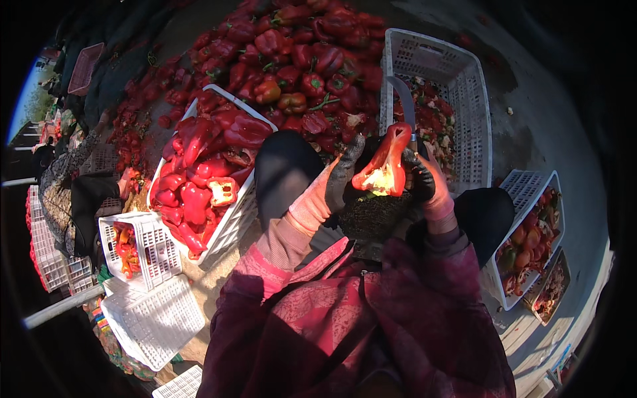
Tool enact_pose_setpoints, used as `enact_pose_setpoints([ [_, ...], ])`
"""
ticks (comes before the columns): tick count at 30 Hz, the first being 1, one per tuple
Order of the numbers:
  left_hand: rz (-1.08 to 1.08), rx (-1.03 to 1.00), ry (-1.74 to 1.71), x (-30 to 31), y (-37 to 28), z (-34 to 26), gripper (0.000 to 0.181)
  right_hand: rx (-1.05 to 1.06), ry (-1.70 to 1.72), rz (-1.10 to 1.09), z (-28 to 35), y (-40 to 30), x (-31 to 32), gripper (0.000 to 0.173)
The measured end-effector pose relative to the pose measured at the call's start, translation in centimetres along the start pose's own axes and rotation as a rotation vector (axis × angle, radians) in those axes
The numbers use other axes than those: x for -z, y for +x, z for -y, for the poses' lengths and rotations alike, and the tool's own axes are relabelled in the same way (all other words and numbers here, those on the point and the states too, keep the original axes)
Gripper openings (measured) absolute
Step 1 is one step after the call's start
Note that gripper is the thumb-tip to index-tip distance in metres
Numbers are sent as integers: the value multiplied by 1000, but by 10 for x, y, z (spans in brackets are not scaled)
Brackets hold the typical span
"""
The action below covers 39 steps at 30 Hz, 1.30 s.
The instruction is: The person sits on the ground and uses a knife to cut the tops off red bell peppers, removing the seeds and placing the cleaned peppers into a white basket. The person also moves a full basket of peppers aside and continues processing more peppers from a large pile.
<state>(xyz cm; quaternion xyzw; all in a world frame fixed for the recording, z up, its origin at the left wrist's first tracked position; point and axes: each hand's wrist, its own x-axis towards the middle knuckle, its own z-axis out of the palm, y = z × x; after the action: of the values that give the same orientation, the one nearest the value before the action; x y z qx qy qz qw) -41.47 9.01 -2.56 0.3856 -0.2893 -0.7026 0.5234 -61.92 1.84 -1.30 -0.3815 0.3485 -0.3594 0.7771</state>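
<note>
A cut red bell pepper (385,166) is between my two gloved hands, its pale inside showing at the lower end. My left hand (343,171), in a dark-palmed glove, is at the pepper's left with its fingers extended; I see no grip on the pepper. My right hand (422,171) holds a knife (405,102) by its handle, the curved blade pointing up and away. The pepper overlaps part of the handle, and whether the right fingers also hold it is hidden. Below the hands is a dark, rough-topped surface (378,216) between my knees.
A large heap of red peppers (298,64) lies ahead. At left stands a white crate (239,219) of cut peppers; ahead right, a crate (465,99) holds scraps. More crates (154,318) stand lower left, and another (520,191) at right. A person (64,184) sits far left.
</note>
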Motion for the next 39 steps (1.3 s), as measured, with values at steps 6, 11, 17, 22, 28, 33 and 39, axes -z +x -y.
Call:
enact_pose_setpoints([
  [6,36,-296,483,-20,10,21,34,432,-1022,-225,27,-6,-14,50],
  [11,129,116,-88,2,35,2,38,466,-987,203,32,-20,-31,63],
  [17,-207,366,41,-20,70,-47,47,479,-1019,509,71,9,-27,61],
  [22,-22,174,84,51,106,13,26,538,-1097,349,53,18,-33,60],
  [28,-295,220,-564,5,92,14,59,611,-1088,111,26,12,-21,60],
  [33,-315,-205,-232,-20,76,15,51,629,-1042,-121,4,17,-25,63],
  [39,-615,89,-521,-76,67,-21,55,372,-679,-248,10,19,-21,37],
])
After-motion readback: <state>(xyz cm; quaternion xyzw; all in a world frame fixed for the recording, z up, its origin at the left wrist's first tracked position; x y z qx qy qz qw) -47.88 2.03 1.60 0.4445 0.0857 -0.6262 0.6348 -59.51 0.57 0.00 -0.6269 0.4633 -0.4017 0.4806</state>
